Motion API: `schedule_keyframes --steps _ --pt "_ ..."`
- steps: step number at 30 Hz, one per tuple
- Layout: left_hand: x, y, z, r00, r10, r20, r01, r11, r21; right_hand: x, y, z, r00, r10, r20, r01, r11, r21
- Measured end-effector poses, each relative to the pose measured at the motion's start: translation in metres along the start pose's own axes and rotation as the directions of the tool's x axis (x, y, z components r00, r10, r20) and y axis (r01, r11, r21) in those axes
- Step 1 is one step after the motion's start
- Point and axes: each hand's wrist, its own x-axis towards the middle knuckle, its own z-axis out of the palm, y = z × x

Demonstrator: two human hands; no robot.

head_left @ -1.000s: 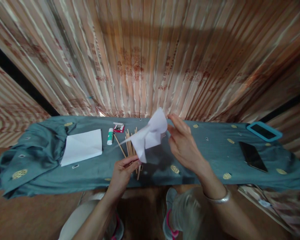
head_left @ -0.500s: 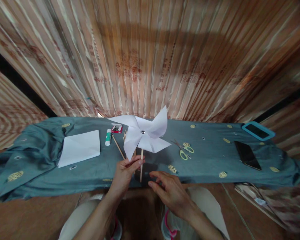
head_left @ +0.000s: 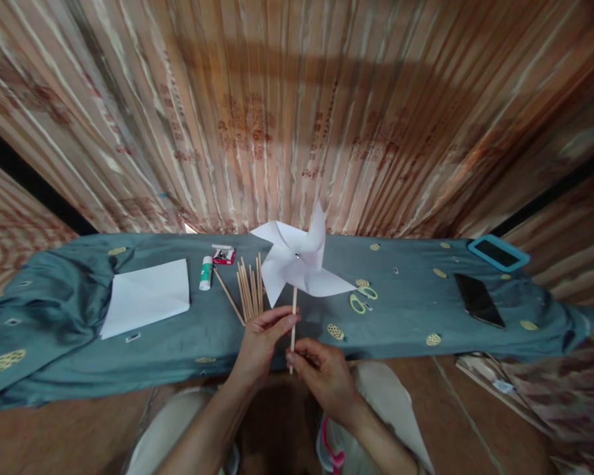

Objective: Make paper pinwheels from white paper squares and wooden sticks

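Observation:
A white paper pinwheel [head_left: 297, 264] with a metal pin at its centre stands upright on a thin wooden stick [head_left: 294, 300]. My left hand [head_left: 264, 343] pinches this stick just below the paper blades. Lower down, near the stick's bottom end, the fingers of my right hand [head_left: 324, 376] are closed on it too. Several loose wooden sticks [head_left: 250, 290] lie on the cloth left of the pinwheel. Scissors [head_left: 361, 300] with green-yellow handles rest to its right, their blades partly hidden by a paper blade.
White paper sheets [head_left: 148, 295] lie at the left of the cloth-covered table [head_left: 406, 316]. A glue stick [head_left: 206, 273] stands beside a small red box [head_left: 224, 256] of metal pins. A black phone [head_left: 478, 300] and a blue-framed device [head_left: 499, 253] lie at the right. A curtain hangs behind.
My right hand has come up to the stick's lower end and closed on it. The pinwheel has shifted right and its blades have turned. The camera view has shifted slightly.

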Motion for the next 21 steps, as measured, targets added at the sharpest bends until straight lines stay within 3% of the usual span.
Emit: schedule_keyframes --steps 5,9,16,21 --pt "0.002 -0.004 0.004 0.999 -0.01 0.034 0.011 1.0 -0.002 0.002 -0.002 -0.005 1.0 -0.001 -0.014 0.002 0.997 0.083" --pt "0.003 -0.002 0.005 0.998 0.044 0.043 -0.046 0.998 0.033 0.003 -0.001 -0.021 0.998 0.033 -0.059 -0.027 0.995 0.101" --pt "0.006 0.001 0.003 0.999 0.04 0.032 -0.041 0.997 0.058 0.003 0.023 -0.077 0.97 0.099 -0.222 -0.088 0.994 0.057" --pt "0.009 0.0 0.001 1.0 -0.011 -0.021 0.013 0.997 0.075 0.0 0.054 -0.127 0.917 0.129 -0.379 -0.151 0.988 -0.03"
